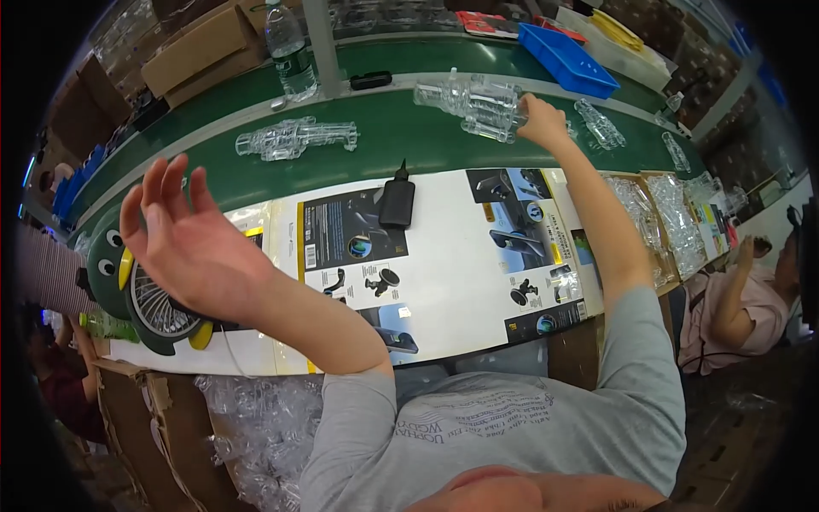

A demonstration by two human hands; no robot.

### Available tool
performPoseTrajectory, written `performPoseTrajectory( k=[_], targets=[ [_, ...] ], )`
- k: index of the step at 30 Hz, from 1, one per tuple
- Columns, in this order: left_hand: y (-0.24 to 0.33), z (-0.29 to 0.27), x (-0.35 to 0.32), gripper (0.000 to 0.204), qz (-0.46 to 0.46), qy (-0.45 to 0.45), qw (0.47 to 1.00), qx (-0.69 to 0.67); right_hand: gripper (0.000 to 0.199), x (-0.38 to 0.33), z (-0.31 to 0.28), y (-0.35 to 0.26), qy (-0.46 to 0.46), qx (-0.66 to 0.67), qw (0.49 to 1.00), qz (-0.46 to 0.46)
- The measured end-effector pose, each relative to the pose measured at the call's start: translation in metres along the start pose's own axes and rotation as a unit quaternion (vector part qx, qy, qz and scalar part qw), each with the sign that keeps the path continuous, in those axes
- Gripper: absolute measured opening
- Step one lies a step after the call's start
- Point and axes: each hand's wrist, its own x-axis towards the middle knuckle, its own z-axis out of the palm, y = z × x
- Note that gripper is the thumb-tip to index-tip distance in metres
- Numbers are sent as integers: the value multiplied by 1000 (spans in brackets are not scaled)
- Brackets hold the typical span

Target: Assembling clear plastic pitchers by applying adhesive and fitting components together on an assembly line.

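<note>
My left hand [192, 247] is raised at the left above the work surface, palm up, fingers apart, with nothing in it. At the far right of centre my right hand [543, 124] closes its fingers on the right end of a bulky clear plastic part [469, 98]. That part lies on the green conveyor belt [388, 141]; the fingertips are partly hidden. A second clear plastic part [299, 138], long and bumpy, rests on the belt to the left. Between my arms a black squeeze bottle [397, 200] with a pointed nozzle lies on the printed cardboard sheet [444, 282].
A round, penguin-shaped fan [162, 299] stands at the left edge. Smaller clear parts [600, 124] lie right of my right hand. Further back are a blue tray [567, 60] and a water bottle [290, 55]. Boxes of clear parts [264, 435] flank me. A co-worker [742, 299] sits at the right.
</note>
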Motion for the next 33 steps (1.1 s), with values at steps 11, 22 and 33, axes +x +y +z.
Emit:
performPoseTrajectory(
  k=[11,22,33],
  targets=[
    [2,11,-7,24,-7,-1,1000,0,46,35,54,55,-50,-149,988,7],
    [2,18,-15,25,-4,-16,1000,-9,35,33,93,68,32,-203,970,128],
    [57,26,-54,26,140,-147,973,-110,48,-18,34,-44,122,54,953,-272]
  ],
)
